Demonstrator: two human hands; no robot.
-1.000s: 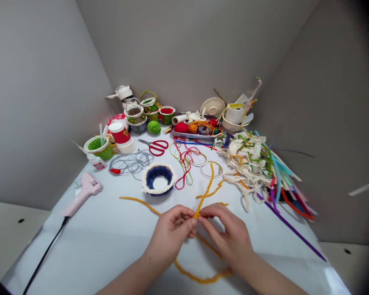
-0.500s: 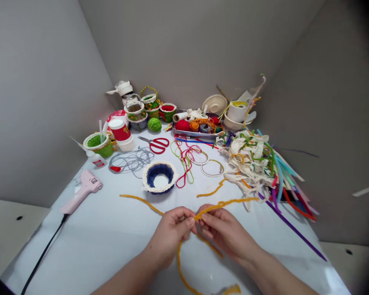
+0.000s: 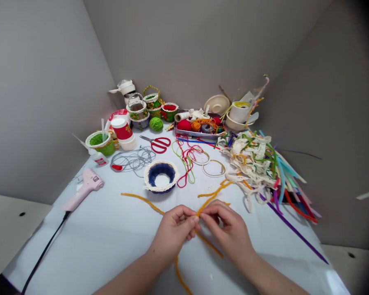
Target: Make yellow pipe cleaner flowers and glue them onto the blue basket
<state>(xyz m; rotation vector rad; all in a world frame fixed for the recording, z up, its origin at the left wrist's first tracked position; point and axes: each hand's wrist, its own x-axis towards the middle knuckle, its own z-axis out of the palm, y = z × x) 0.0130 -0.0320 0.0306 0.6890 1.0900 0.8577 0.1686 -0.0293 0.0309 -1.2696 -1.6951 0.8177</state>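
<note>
My left hand (image 3: 176,229) pinches mustard-yellow pipe cleaners (image 3: 206,201) where they cross, just in front of the bowl. At the same spot the fingertips of my right hand (image 3: 230,227) are closed on them, almost touching my left thumb. One end slants up to the right, and others hang below the hands. A separate-looking yellow length (image 3: 141,198) reaches left from behind my left hand. Beyond the hands stands a small dark blue bowl-shaped basket (image 3: 161,188) with a white lace rim.
A pink glue gun (image 3: 83,190) with a black cord lies at left. Red-handled scissors (image 3: 160,145) and tangled grey yarn (image 3: 133,159) are farther back. Lace strips (image 3: 249,164) and coloured pipe cleaners heap up at right. A tray (image 3: 199,133) of yarn balls stands behind.
The yellow end at my right hand has swung from pointing right to slanting up and away. My right hand has turned, its fingertips now close to my left thumb.
</note>
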